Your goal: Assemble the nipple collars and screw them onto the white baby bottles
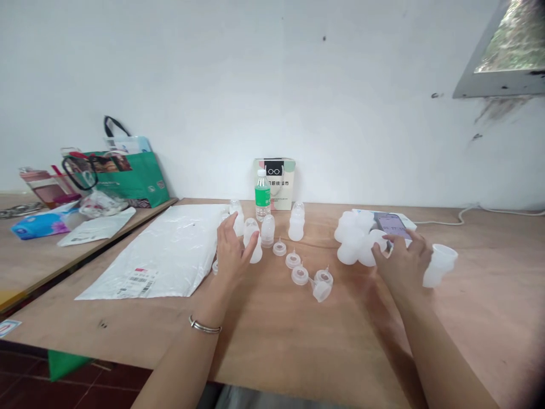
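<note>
My left hand (233, 250) is open, its thumb and fingers apart, just beside a capped translucent baby bottle (252, 250). I cannot tell whether it touches the bottle. More capped baby bottles stand around it, one (267, 230) to the right and another (297, 221) farther back. My right hand (404, 258) reaches over white baby bottle bodies, fingers curved but apart. Its thumb and forefinger are at the rim of an uncapped bottle (367, 251); a second body behind the fingers is partly hidden. Several nipple rings (300, 275) lie between my hands, beside a clear cap (322, 291).
A white plastic mailer (157, 250) lies left of my left hand. Behind stand a water bottle (263, 196) and a paper bag (284, 184). A phone (392, 225) leans behind the bottle bodies, and another body (440, 264) is at right. A green bag (142, 179) stands far left.
</note>
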{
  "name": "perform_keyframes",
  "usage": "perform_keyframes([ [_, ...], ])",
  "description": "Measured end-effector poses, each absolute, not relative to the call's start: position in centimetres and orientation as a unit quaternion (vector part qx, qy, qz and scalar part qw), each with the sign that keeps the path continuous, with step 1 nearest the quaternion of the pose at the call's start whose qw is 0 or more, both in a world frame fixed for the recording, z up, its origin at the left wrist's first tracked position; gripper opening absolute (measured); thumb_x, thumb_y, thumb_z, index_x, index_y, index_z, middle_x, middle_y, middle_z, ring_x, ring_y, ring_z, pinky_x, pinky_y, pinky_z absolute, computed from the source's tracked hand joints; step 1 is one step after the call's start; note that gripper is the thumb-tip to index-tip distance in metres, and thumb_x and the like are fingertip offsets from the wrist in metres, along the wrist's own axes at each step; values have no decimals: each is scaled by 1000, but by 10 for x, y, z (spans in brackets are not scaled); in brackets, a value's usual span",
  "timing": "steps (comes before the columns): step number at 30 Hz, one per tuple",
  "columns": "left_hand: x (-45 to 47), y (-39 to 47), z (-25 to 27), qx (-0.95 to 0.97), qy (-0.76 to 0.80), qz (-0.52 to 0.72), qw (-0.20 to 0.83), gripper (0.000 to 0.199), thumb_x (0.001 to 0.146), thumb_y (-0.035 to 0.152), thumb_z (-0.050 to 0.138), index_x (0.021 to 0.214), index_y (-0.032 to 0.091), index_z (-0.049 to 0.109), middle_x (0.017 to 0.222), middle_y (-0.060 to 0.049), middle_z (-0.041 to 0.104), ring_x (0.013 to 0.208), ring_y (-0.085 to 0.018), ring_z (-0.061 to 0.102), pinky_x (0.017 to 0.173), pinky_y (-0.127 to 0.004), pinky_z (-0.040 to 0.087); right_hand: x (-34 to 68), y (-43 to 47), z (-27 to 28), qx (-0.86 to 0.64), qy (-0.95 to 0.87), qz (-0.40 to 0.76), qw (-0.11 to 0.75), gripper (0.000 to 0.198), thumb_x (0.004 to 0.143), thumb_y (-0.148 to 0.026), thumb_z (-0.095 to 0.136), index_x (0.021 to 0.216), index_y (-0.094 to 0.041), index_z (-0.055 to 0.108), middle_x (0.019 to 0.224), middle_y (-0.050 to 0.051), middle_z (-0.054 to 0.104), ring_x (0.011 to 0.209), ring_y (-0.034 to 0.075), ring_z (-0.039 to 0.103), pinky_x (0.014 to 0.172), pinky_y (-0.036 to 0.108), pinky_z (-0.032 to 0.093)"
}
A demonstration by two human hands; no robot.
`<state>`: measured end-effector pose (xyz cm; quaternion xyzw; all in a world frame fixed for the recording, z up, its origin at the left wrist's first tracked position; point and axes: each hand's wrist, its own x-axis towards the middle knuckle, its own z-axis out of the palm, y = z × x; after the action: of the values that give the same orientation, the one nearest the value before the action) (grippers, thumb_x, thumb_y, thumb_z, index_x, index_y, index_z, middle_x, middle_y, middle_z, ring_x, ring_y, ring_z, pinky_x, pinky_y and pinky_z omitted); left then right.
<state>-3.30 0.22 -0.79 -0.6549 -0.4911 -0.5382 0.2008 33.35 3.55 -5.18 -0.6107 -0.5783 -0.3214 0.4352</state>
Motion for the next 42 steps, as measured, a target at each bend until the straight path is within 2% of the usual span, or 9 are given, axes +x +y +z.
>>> perform_keyframes([
  [8, -35, -2, -1, -630, -430, -600, 241, 49, 82, 23, 55, 127, 15, 39, 120, -15, 50, 111, -24, 47, 84, -37, 46, 331, 32, -47, -580, -587, -307, 474, 27, 85, -39, 47, 79, -15, 58, 116, 17, 51, 122, 34, 38, 102, 57, 21],
  [14, -60, -5, 14, -563, -497, -623, 220, 31, 87, 27, 44, 115, 16, 48, 110, -11, 57, 104, -20, 53, 81, -32, 45, 305, 5, -17, -434, -531, -248, 684, 20, 84, -28, 54, 101, -21, 48, 114, 14, 52, 113, 30, 52, 93, 53, 38],
  [16, -77, -5, 20, -562, -595, -554, 151, 27, 88, 31, 38, 105, 17, 53, 99, -9, 61, 94, -20, 58, 77, -31, 45, 291, -4, -11, -355, -515, -223, 748, 22, 84, -25, 53, 105, -24, 45, 115, 12, 50, 108, 29, 55, 87, 52, 42],
  [20, -107, -9, 22, -603, -744, -286, -47, 32, 81, 47, 42, 83, 20, 59, 84, -5, 66, 80, -22, 61, 71, -32, 44, 255, -23, -13, -224, -540, -106, 804, 23, 84, -24, 52, 106, -26, 46, 105, 9, 52, 83, 23, 63, 70, 49, 50],
  [24, -118, -14, 17, -622, -750, -141, -174, 51, 62, 63, 57, 88, 20, 58, 95, -7, 67, 83, -25, 62, 66, -30, 44, 217, -41, -29, -165, -670, 85, 719, 27, 83, -22, 52, 108, -29, 45, 105, 7, 54, 82, 22, 63, 63, 41, 55],
  [28, -116, -12, 11, -634, -754, -66, -158, 53, 53, 57, 65, 88, 18, 57, 93, -8, 67, 84, -26, 61, 66, -30, 43, 195, -46, -48, -162, -723, 196, 642, 39, 81, -22, 57, 115, -31, 40, 109, 8, 53, 98, 24, 58, 75, 43, 54],
  [36, -116, 2, -5, -646, -752, -24, -134, 33, 53, 37, 64, 80, 18, 56, 82, -5, 66, 77, -24, 62, 62, -28, 42, 186, -51, -66, -303, -724, 383, 488, 59, 72, -36, 70, 117, -26, 33, 109, 8, 55, 97, 21, 59, 83, 37, 49],
  [40, -115, -2, 0, -647, -751, -43, -124, 30, 60, 41, 60, 81, 19, 56, 81, -5, 65, 75, -23, 62, 64, -30, 43, 185, -54, -62, -345, -785, 403, 320, 67, 64, -41, 74, 118, -23, 39, 112, 9, 54, 102, 26, 56, 86, 39, 47],
  [42, -110, -6, 9, -654, -741, -117, -93, 36, 66, 47, 58, 89, 19, 55, 85, -5, 65, 77, -23, 61, 66, -31, 45, 185, -54, -60, -366, -784, 403, 298, 67, 64, -42, 74, 117, -21, 39, 113, 9, 54, 104, 26, 55, 86, 39, 46],
])
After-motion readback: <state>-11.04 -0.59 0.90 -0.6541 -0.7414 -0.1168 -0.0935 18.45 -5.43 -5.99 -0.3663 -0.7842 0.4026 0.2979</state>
